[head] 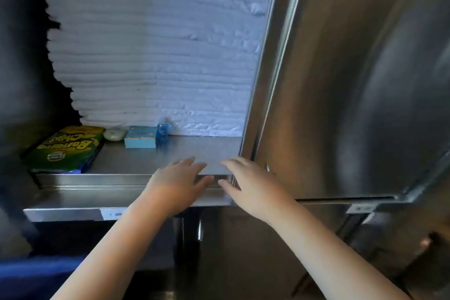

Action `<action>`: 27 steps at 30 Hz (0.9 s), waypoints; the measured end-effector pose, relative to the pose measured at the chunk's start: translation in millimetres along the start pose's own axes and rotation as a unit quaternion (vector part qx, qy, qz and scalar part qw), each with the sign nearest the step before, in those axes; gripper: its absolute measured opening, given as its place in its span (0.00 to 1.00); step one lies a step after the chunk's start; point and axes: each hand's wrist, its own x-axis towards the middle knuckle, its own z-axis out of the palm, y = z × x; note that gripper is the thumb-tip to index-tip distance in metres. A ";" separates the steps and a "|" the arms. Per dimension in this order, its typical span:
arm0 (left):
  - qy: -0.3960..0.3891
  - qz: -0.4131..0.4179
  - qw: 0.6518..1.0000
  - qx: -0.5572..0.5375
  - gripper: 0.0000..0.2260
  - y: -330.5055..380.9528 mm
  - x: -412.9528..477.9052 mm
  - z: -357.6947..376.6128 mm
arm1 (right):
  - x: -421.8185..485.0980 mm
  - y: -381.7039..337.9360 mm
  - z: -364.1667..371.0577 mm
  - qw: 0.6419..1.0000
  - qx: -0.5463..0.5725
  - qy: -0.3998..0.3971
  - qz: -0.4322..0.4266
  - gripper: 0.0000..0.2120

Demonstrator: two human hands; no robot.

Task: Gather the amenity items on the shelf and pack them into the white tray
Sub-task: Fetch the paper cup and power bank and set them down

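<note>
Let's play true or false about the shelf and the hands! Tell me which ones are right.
1. The left hand and the right hand hold nothing. True.
2. The small blue bottle stands just right of the light blue box. True.
3. The banana chips bag lies at the right end of the shelf. False: it lies at the left end.
4. The stacked towels behind the items are red. False: they are white.
</note>
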 end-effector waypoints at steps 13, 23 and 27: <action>0.135 0.386 0.910 -0.067 0.24 329.9 -73.5 -46.1 | -320.5 91.3 -210.2 0.918 -0.180 0.201 0.290 0.25; 0.111 0.591 0.795 -0.083 0.25 550.6 -100.3 -16.3 | -505.6 138.3 -275.6 0.785 -0.254 0.255 0.504 0.27; 0.094 0.645 0.753 -0.098 0.25 634.1 -95.8 5.9 | -559.9 166.2 -291.8 0.738 -0.273 0.236 0.570 0.28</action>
